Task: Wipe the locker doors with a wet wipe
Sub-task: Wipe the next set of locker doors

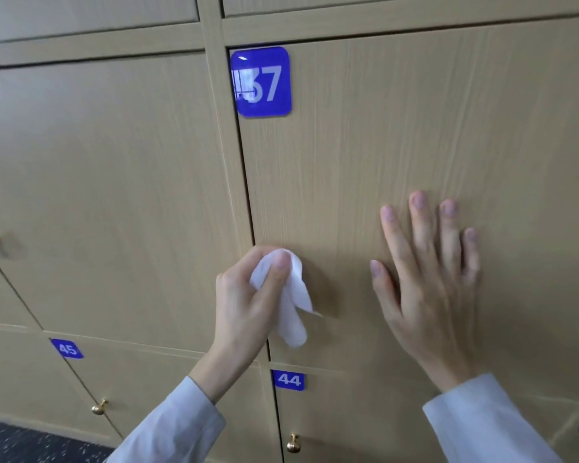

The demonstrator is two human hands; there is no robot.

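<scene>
Head view: left hand [244, 295] pinches a crumpled white wet wipe [293, 302] between thumb and curled fingers, the wipe pressed at the left edge of the light wood-grain locker door [398, 128] bearing the blue square number plate 37 [263, 82]. Loose wipe end hangs down. Right hand [428, 282] lies flat on the same door, fingers straight and slightly apart, holding nothing. Below: blue plates 44 [288, 380] and 45 [67, 349], round brass knobs [293, 444]. Both sleeves pale blue.
</scene>
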